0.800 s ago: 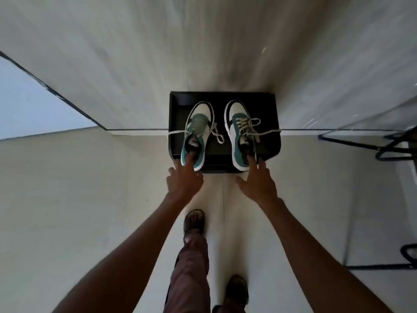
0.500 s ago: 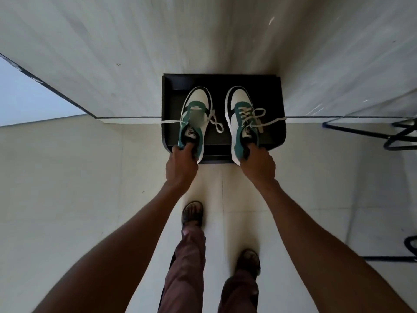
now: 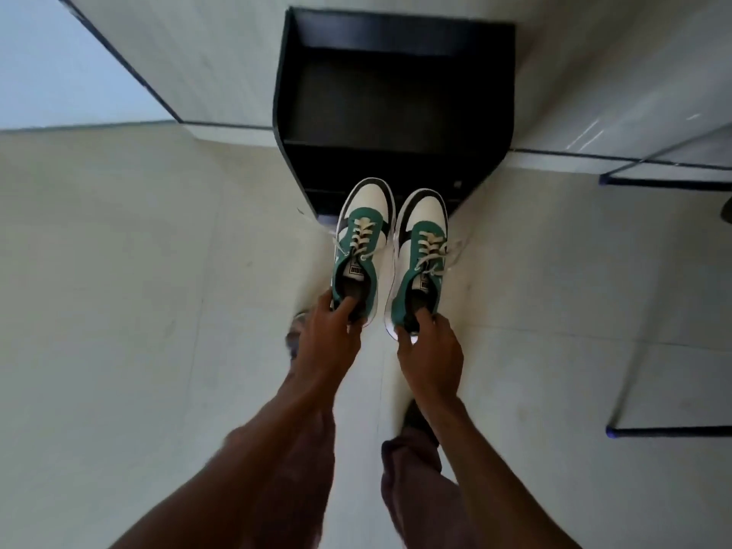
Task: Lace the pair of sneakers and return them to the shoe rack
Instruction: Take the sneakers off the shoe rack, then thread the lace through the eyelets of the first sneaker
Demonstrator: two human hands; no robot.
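Note:
Two green, white and black sneakers hang in the air side by side, toes pointing away from me. My left hand (image 3: 326, 342) grips the heel collar of the left sneaker (image 3: 362, 241), fingers inside the opening. My right hand (image 3: 429, 350) holds the right sneaker (image 3: 422, 251) the same way. Cream laces are threaded loosely, with untied ends dangling off each shoe's outer side. The black shoe rack (image 3: 396, 112) stands against the wall just beyond the sneakers, and its top shelf is bare.
Pale tiled floor (image 3: 138, 311) lies all around. My legs and sandalled feet are below my arms. A thin black metal frame (image 3: 665, 180) stands at the right, with another bar (image 3: 669, 431) lower down. A white wall (image 3: 198, 53) rises behind the rack.
Both hands closed on the sneakers' heels and lifted the pair off the rack toward me. The rack's top shelf now holds nothing, and the view has moved closer.

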